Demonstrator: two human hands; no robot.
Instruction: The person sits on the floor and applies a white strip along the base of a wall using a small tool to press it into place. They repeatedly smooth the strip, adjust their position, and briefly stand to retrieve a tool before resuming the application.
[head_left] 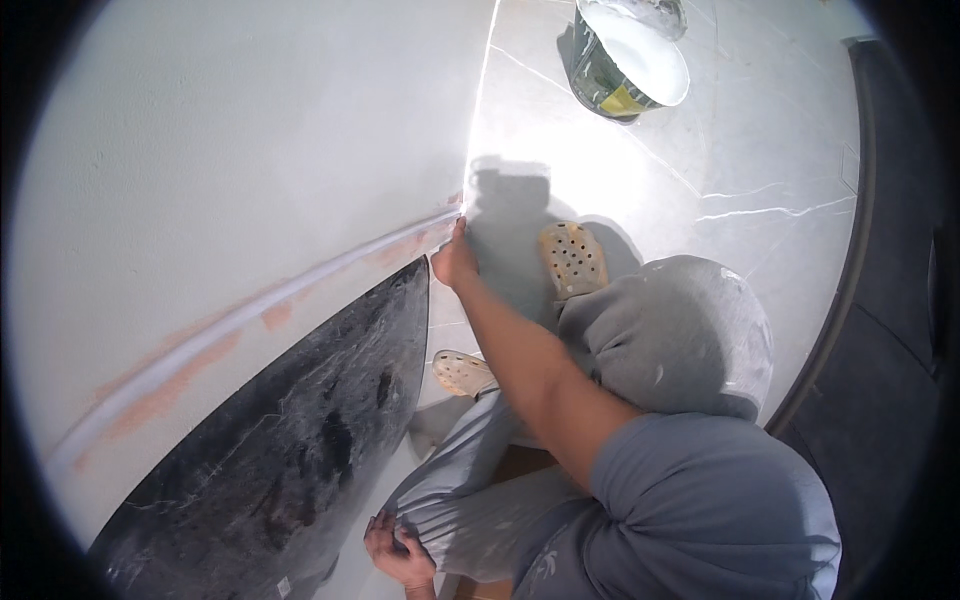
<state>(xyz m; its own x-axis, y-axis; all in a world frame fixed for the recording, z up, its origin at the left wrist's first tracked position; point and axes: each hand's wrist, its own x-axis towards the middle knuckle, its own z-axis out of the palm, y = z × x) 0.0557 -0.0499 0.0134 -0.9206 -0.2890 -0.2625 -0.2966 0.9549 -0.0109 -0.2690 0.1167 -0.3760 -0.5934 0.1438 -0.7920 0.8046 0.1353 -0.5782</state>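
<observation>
My right hand [457,262] reaches out to the wall. One finger or the thumb stretches up to the far end of a white strip [265,302]; the other fingers are bent together and partly hidden, and whatever they may hold cannot be made out. The strip runs along the low wall [250,130], with pinkish-orange patches [200,365] beside it. My left hand [400,555] rests by my trouser leg near the lower edge, its fingers loosely bent and apart, with nothing seen in them.
A dark marbled panel [300,430] lies against the wall's foot on the left. A dark bucket [603,70] of white material stands on the pale tiled floor [770,170]. My feet wear perforated clogs [574,258]. A dark curved edge [862,200] borders the floor at right.
</observation>
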